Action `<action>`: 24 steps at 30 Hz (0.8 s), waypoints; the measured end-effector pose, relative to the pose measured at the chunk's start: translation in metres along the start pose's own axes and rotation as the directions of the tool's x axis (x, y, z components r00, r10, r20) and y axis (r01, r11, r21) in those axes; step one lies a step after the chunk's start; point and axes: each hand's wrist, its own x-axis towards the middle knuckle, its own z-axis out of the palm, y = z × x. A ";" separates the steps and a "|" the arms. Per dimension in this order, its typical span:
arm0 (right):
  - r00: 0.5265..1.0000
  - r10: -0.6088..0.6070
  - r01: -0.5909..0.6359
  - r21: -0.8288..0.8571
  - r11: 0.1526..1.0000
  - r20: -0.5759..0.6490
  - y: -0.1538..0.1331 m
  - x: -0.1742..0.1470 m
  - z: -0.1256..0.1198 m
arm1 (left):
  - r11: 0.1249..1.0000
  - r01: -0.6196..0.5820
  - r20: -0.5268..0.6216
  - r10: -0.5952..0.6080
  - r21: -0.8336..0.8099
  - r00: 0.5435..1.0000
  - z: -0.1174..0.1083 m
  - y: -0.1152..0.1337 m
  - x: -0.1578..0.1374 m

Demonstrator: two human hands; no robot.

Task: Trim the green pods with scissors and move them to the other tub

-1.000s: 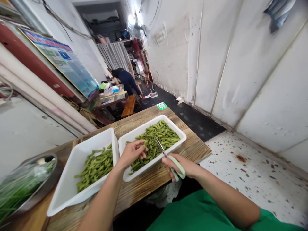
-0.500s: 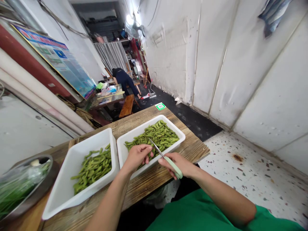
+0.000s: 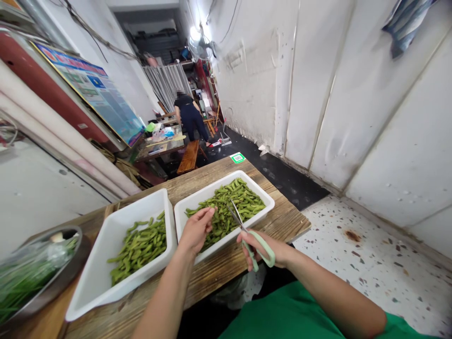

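Green-handled scissors [image 3: 261, 247] are in my right hand [image 3: 252, 245], fingers through the loops and the blades apart. The blades point over a white tray [image 3: 270, 203] full of green soybean pods [image 3: 236, 197]. My left hand [image 3: 197, 228] hangs over the left side of that tray, thumb and fingers pinched together. Whatever lies between those fingertips is too small to make out. To the left, a second, deeper white tray [image 3: 95, 268] holds a smaller heap of pods [image 3: 141, 242].
Both trays stand on a wooden table [image 3: 212, 282]. A metal bowl [image 3: 60, 278] with bagged green vegetables is at the left edge. A QR card [image 3: 238, 157] lies at the table's far corner. Farther back, a person [image 3: 190, 113] stands bent by another table [image 3: 155, 148] and a bench [image 3: 188, 157].
The scissors have opened and turned, and their tips have moved away from my left hand. My left hand has shifted slightly left and up. The person behind has straightened a little.
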 end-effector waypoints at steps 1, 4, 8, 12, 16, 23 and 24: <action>1.000 0.014 -0.014 0.008 1.000 0.014 0.000 0.000 0.000 | 0.998 0.005 -0.015 -0.006 -0.056 1.000 0.000 -0.001 0.000; 0.999 0.045 -0.045 0.001 0.999 0.029 -0.001 0.001 0.003 | 0.989 0.031 -0.029 -0.036 -0.148 0.999 0.005 -0.001 -0.003; 1.000 0.007 -0.007 -0.018 1.000 0.007 -0.006 0.001 0.007 | 0.988 0.033 -0.038 -0.039 -0.149 0.998 0.013 0.000 -0.010; 1.000 -0.020 0.020 -0.041 0.999 -0.011 -0.010 0.001 0.008 | 0.987 0.037 -0.053 -0.046 -0.156 0.998 0.020 -0.001 -0.016; 0.998 -0.026 0.023 -0.062 0.998 -0.053 -0.007 0.001 0.009 | 0.990 0.040 -0.045 -0.046 -0.132 0.998 0.027 -0.006 -0.021; 1.000 -0.008 0.007 -0.072 0.997 -0.016 -0.001 0.000 0.002 | 0.932 -0.173 -0.214 0.248 0.320 0.945 -0.001 0.005 -0.021; 1.000 -0.012 0.012 -0.045 0.999 0.005 0.000 -0.001 -0.001 | 0.836 -0.215 -0.290 0.398 0.505 0.870 -0.017 0.012 -0.021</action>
